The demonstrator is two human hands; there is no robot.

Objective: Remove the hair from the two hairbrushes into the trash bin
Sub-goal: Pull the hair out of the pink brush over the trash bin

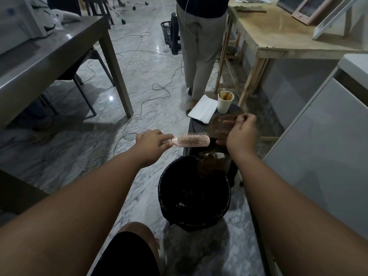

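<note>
My left hand [152,143] grips the handle of a pink hairbrush [192,140], held level with its bristles up, just above and behind the trash bin. My right hand [242,132] pinches a blurred clump of brown hair [218,128] to the right of the brush head. More brown hair [209,166] hangs down over the far rim of the black-lined trash bin [165,196] on the floor between my arms. A second hairbrush is not in sight.
A dark stool [197,126] behind the bin carries a paper cup [225,101] and a white napkin [203,109]. A person [199,46] stands beyond it. A grey table [49,54] stands left, a wooden table [278,36] right, a white cabinet [322,146] near right. Cables cross the marble floor.
</note>
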